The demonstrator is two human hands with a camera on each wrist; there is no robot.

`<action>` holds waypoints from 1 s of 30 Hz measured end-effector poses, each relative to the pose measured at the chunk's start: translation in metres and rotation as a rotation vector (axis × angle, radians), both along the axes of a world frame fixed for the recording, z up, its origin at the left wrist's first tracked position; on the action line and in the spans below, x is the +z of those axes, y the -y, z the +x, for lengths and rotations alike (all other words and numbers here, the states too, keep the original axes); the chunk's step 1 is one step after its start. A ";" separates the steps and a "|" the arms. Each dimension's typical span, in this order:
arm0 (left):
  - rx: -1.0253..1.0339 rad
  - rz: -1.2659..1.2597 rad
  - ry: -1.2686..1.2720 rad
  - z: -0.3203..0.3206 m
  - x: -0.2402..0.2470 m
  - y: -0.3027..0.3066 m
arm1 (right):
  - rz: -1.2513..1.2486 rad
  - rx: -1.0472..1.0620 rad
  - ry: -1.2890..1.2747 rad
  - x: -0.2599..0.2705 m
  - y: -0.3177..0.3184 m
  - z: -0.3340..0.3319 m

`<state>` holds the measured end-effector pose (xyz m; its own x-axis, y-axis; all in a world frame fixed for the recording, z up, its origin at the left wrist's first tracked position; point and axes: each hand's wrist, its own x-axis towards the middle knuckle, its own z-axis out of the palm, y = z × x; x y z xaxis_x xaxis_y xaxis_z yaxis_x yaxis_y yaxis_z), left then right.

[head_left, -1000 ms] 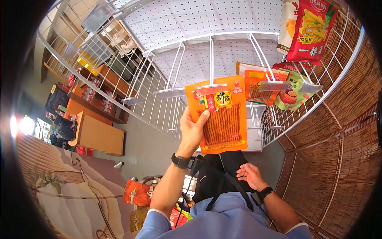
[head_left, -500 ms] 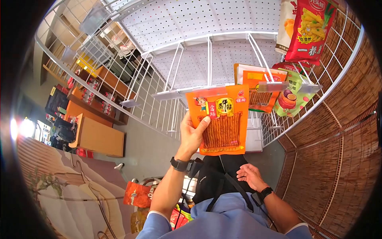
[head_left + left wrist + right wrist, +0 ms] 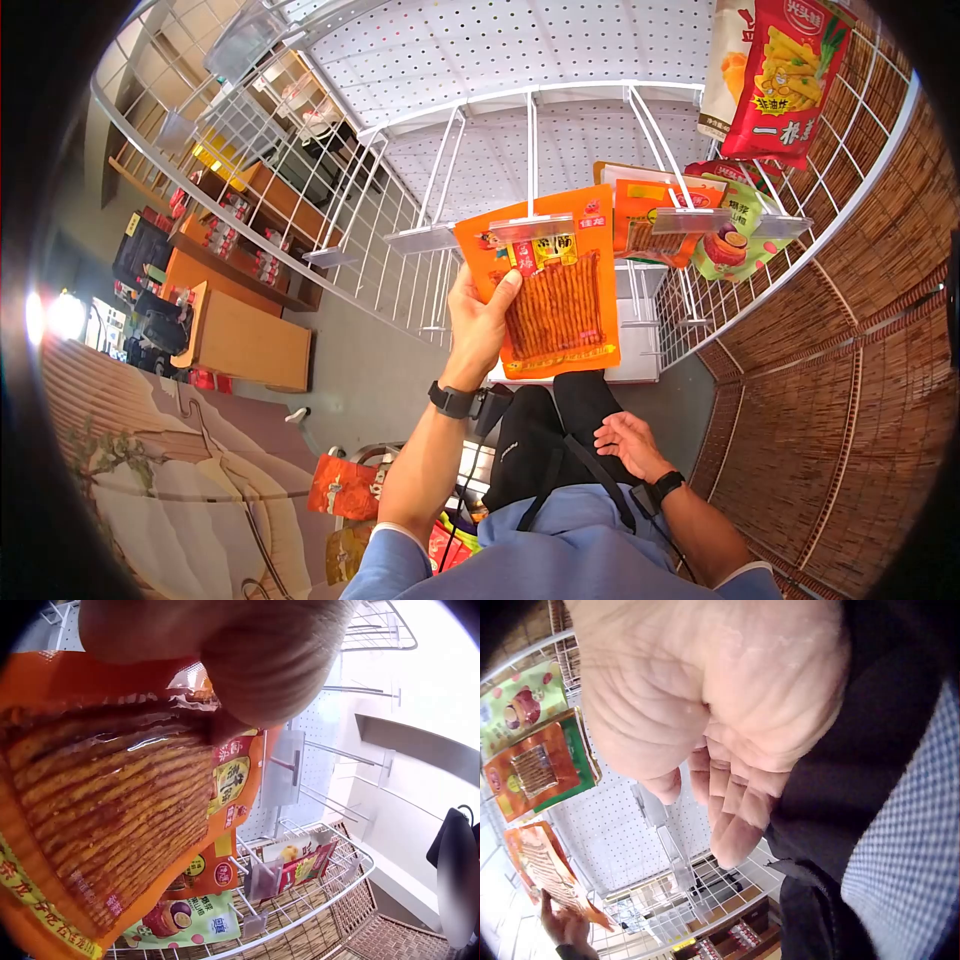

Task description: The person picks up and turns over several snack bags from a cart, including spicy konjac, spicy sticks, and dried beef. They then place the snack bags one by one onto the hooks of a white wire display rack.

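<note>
Left hand pinches the orange snack packet by its left edge. Packet top sits at the peg hook, above the grip. Right hand slack, empty. Judged: hanging step; next move needs the hang-hole lined up with the hook tip.

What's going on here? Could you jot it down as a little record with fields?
Place: white pegboard rack with wire hooks
Left hand: holds an orange snack packet up at a hook's tag plate
Right hand: open, holding nothing, low by the body
Neighbours: orange packet, green packet, red packet hanging to the right
</note>
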<state>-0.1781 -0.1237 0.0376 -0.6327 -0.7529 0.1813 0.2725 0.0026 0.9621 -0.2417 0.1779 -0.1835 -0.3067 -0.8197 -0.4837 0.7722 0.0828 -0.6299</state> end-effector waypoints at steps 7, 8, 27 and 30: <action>0.015 0.030 0.002 -0.008 0.003 0.004 | 0.004 0.006 -0.006 0.001 0.000 0.000; 0.016 0.030 0.002 -0.009 0.003 0.005 | 0.004 0.005 -0.005 0.001 0.000 0.000; 0.101 0.081 -0.020 -0.016 -0.003 0.006 | -0.001 0.001 0.017 -0.002 0.000 -0.002; 0.113 0.046 0.014 -0.015 -0.003 0.006 | 0.011 -0.001 0.004 -0.002 0.001 -0.002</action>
<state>-0.1926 -0.1299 0.0342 -0.5453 -0.8270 0.1364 0.2594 -0.0117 0.9657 -0.2435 0.1770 -0.1851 -0.3055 -0.8142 -0.4937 0.7746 0.0890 -0.6261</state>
